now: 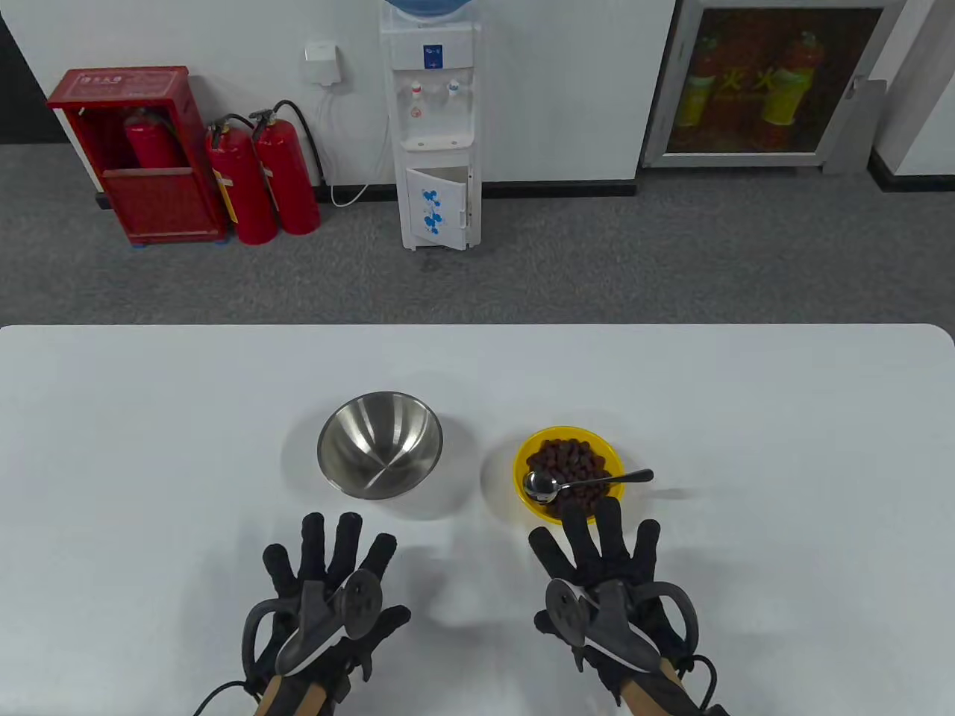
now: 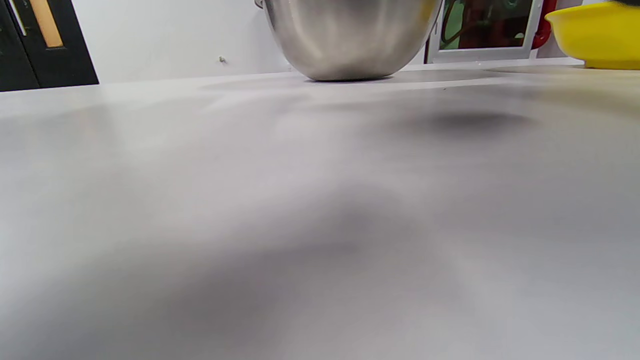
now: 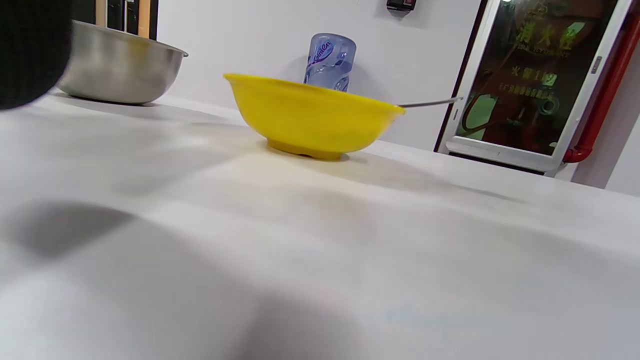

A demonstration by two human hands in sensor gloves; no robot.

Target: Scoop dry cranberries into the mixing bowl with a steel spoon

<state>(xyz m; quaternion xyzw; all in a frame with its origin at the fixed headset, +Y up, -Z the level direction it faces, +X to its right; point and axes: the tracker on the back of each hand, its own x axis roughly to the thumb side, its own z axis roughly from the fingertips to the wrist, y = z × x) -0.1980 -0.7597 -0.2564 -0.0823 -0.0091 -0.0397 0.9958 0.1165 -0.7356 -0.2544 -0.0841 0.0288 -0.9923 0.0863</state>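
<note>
A steel mixing bowl (image 1: 380, 445) stands empty at the table's middle; its outer wall shows in the left wrist view (image 2: 350, 40) and the right wrist view (image 3: 120, 65). To its right a yellow bowl (image 1: 524, 481) holds dry cranberries (image 1: 571, 459). A steel spoon (image 1: 582, 483) lies across it, its handle over the right rim (image 3: 430, 103). My left hand (image 1: 328, 567) rests flat and spread near the front edge, below the steel bowl. My right hand (image 1: 600, 556) lies spread just below the yellow bowl (image 3: 310, 117). Both hands hold nothing.
The white table (image 1: 149, 447) spreads wide on both sides of the bowls. Beyond its far edge stand a water dispenser (image 1: 433, 127) and red fire extinguishers (image 1: 261, 179) on the floor.
</note>
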